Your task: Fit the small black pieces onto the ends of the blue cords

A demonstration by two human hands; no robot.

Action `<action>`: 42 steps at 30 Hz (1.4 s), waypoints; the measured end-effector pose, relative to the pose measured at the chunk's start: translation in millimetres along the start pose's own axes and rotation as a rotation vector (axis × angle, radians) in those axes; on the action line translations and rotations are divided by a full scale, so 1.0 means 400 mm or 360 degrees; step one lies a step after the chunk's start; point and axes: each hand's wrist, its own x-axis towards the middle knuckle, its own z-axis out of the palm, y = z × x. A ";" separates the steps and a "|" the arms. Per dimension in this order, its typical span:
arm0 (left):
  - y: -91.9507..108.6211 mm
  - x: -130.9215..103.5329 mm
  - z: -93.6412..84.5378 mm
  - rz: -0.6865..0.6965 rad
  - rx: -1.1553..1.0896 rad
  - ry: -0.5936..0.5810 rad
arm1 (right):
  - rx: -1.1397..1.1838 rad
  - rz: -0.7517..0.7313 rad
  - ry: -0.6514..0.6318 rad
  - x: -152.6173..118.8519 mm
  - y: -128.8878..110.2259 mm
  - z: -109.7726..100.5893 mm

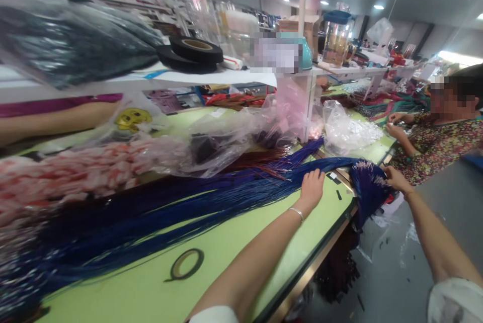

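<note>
A long bundle of blue cords [226, 194] runs across the green table [151, 290] and bends over its right edge, where the tipped ends fan out. My left hand [313, 188], a silver bracelet at its wrist, lies on the cords with its fingers stretched forward. At the bundle's end, my right hand [396, 180] has its fingers bent against the fanned cord ends [370, 182]. A roll of black tape [186, 264] lies flat on the table nearer me.
Pink-and-white pieces [94, 167] and clear plastic bags [219, 137] lie behind the cords. A white shelf [226, 77] bears black rolls [196, 50] and a jug [337, 38]. At the right sits a person in a flowered top [449, 147]; dark cords [335, 272] hang below the table edge.
</note>
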 end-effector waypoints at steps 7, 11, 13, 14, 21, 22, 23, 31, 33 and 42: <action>-0.005 -0.018 0.000 -0.0043 -0.0038 0.0013 | -0.0152 0.0055 0.0263 -0.062 0.058 0.062; -0.001 -0.026 0.003 -0.0049 -0.0048 0.0035 | -0.0045 0.0038 0.0266 -0.082 0.086 0.096; 0.000 -0.036 0.001 -0.0043 -0.0049 0.0047 | 0.0009 0.0059 0.0325 -0.073 0.097 0.103; 0.001 -0.042 0.000 -0.0037 -0.0052 0.0049 | 0.0039 0.0072 0.0340 -0.065 0.101 0.104; 0.002 -0.063 -0.010 -0.0036 0.0000 0.0043 | 0.0312 0.0103 0.0051 -0.026 0.117 0.066; 0.002 -0.062 -0.010 -0.0035 -0.0014 0.0047 | 0.0341 0.0109 0.0006 -0.029 0.116 0.060; 0.002 -0.062 -0.009 -0.0036 -0.0035 0.0051 | 0.0369 0.0116 -0.0036 -0.033 0.115 0.054; 0.003 -0.062 -0.009 -0.0061 -0.0107 0.0061 | 0.0496 0.0100 -0.0229 -0.063 0.092 0.041; 0.002 -0.063 -0.007 -0.0048 -0.0090 0.0064 | 0.0475 0.0072 -0.0250 -0.064 0.086 0.037; 0.002 -0.063 -0.009 -0.0017 -0.0012 0.0082 | 0.0380 0.0069 -0.0117 -0.061 0.063 0.036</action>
